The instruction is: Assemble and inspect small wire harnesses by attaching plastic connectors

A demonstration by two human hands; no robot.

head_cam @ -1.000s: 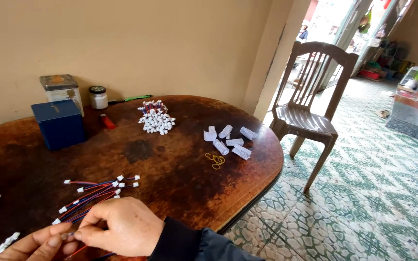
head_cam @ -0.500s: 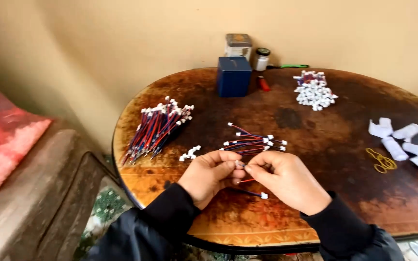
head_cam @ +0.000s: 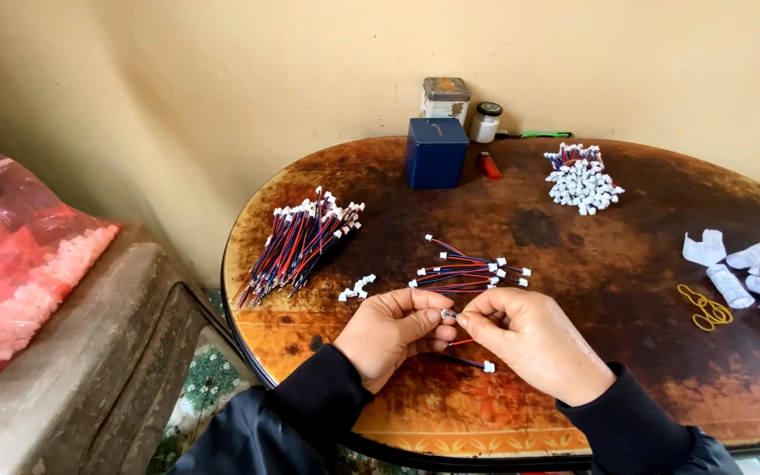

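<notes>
My left hand [head_cam: 395, 334] and my right hand [head_cam: 534, 341] meet over the near edge of a round brown wooden table [head_cam: 626, 264]. Their fingertips pinch a small white connector [head_cam: 448, 314] on a red and blue wire [head_cam: 466, 354], which trails below the hands to another white plug. Just beyond the hands lies a small spread of red and blue wires with white plugs [head_cam: 468, 271]. A few loose white plugs [head_cam: 356, 288] lie left of them.
A big bundle of red and blue wires [head_cam: 296, 243] lies at the table's left. At the back stand a blue box [head_cam: 436, 152], a tin [head_cam: 445, 98], a small jar [head_cam: 485, 121], and a heap of white connectors [head_cam: 580, 179]. White paper rolls [head_cam: 749, 273] and yellow rubber bands [head_cam: 705, 308] lie right. A pink bag [head_cam: 19, 255] sits left.
The view has swung left from the chair and doorway to the table's left side. Both hands have come together in front, pinching a connector on a wire.
</notes>
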